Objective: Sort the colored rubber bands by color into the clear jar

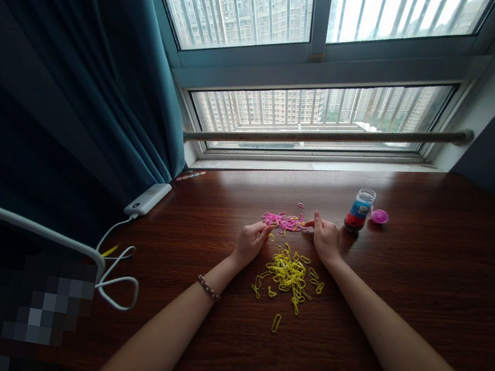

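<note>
Thin pink rubbery-looking loops (285, 222) heaped on brown wood-grain desk (366, 355); probably light, soft, stretchy: pinch singly at edge. Left hand (251, 244): grip narrow, contents unclear. Right hand (326, 239): grip parted, at heap.

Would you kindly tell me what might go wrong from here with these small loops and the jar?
The yellow pile lies close to the pink pile, which has a few yellow bits at its edge, so the colours could mix.
The jar stands uncapped near the right hand; a sideways bump might tip it.
A lone yellow loop lies apart from the rest and could be overlooked.
</note>
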Tool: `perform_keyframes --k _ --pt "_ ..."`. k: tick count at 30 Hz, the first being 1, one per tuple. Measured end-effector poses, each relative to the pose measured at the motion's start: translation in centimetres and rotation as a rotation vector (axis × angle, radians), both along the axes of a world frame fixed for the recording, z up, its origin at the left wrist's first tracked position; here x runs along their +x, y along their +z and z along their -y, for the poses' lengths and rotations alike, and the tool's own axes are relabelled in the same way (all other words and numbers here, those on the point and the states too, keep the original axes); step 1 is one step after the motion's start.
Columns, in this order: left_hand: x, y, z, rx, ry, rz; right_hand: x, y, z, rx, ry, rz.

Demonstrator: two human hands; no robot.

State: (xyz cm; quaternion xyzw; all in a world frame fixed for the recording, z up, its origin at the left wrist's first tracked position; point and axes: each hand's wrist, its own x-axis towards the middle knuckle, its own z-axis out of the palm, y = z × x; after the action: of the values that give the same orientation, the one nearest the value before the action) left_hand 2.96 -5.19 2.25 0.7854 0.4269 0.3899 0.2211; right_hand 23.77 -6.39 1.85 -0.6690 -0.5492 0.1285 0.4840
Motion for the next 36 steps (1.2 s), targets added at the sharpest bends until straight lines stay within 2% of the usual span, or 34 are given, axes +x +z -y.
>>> perform_keyframes --k 5,10,16,18,21,24,30,36 --pt "-0.1 -0.4 0.0 -0.013 -0.023 0.034 -0.1 0.0 0.0 -0.006 -0.002 -0.02" --pt "-0.1 -0.5 -0.1 -0.002 0.032 0.049 -0.2 0.3 0.2 0.047 0.035 -0.057" --pt "0.0 -0.2 -0.2 0.061 0.138 -0.035 -0.7 1.0 1.2 0.149 0.381 -0.128" --pt "0.0 -0.1 -0.3 0.087 0.169 -0.072 -0.8 0.9 1.2 0.169 0.353 -0.098" --pt "0.1 -0.2 -0.5 0.112 0.189 -0.138 -0.7 0.2 0.7 0.18 0.173 0.01" --pt "0.1 -0.4 -0.7 0.129 0.163 -0.175 -0.4 -0.6 -0.1 0.124 0.087 0.078" --pt "0.2 -0.5 -0.9 0.122 0.11 -0.187 -0.3 -1.5 -0.9 0.048 0.172 0.191" --pt "0.5 -0.5 -0.7 0.071 0.145 -0.252 -0.2 -1.6 -1.1 0.031 0.182 0.225"
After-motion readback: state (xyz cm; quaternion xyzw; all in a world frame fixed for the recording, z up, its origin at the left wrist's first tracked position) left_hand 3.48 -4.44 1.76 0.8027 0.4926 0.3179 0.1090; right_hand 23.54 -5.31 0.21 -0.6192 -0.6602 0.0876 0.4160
